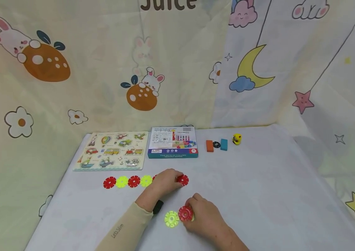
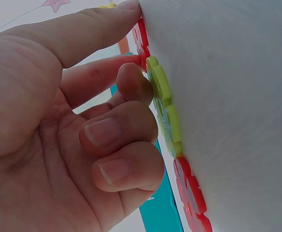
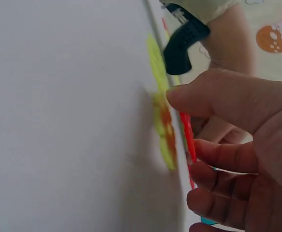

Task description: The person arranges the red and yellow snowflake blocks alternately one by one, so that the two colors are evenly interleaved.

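A row of notched plastic snowflake discs, alternating red [image 1: 134, 181] and yellow-green [image 1: 146, 181], runs across the white table. At its right end my left hand [image 1: 166, 183] pinches a red snowflake disc [image 1: 183, 180] by its edges, thumb and forefinger on either side. That hand covers part of the row; the left wrist view shows a yellow-green disc [image 2: 164, 106] beneath its curled fingers. Nearer the front, my right hand [image 1: 207, 216] holds another red snowflake disc [image 1: 185, 213] between thumb and fingers, close over a mostly hidden yellow-green disc. Left of it lies one more yellow-green disc [image 1: 171, 219].
A vehicle picture puzzle board [image 1: 111, 151] lies at the back left, beside a boxed bead set [image 1: 172, 143]. Behind to the right are an orange block [image 1: 209, 146], a black disc [image 1: 216, 144], a blue block [image 1: 224, 144] and a yellow toy figure [image 1: 237, 139]. Printed curtains surround the table.
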Motion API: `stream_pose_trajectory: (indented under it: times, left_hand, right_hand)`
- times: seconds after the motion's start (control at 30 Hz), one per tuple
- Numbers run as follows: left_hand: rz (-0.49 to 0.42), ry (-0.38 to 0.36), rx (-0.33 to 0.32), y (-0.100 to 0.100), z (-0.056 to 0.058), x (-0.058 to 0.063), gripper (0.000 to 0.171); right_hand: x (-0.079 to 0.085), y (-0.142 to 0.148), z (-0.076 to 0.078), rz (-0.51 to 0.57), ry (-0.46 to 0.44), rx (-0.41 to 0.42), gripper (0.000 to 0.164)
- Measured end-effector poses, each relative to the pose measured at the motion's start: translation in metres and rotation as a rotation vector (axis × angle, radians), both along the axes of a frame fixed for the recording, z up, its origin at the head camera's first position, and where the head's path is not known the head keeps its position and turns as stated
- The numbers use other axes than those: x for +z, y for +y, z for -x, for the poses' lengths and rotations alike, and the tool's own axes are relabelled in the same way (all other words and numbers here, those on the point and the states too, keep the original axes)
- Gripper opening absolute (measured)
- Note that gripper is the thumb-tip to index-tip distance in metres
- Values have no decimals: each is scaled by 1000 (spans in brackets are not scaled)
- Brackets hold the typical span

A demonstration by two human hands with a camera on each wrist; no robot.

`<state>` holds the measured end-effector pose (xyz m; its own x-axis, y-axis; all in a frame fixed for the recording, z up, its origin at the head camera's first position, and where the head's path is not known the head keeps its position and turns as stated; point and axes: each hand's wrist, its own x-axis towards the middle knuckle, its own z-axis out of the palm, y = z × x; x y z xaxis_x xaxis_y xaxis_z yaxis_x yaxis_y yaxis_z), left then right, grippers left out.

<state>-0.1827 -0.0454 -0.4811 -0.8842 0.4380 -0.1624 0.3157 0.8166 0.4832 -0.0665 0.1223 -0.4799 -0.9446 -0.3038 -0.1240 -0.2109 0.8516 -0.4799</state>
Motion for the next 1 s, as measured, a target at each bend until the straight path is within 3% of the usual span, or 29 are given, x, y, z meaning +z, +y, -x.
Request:
stream_pose_trajectory:
  times: [0.27, 0.5, 0.67, 0.8, 1.0]
  left_hand:
    - [17, 12, -4, 1, 1, 0, 48]
    - [18, -9, -5, 0, -1, 4, 49]
    - [23, -23, 4, 0, -2, 6, 49]
    - [23, -26, 19, 0, -2, 5, 50]
    - [28, -23, 18, 1, -2, 4, 51]
  right_hand:
    - [19, 11, 21, 14, -7, -84, 63]
    - [16, 19, 24, -95, -83, -103, 61]
    - [10, 15, 16, -111, -102, -25, 62]
    - [5, 5, 11, -79, -63, 71, 52]
    - [3, -1, 12, -55, -37, 116, 41]
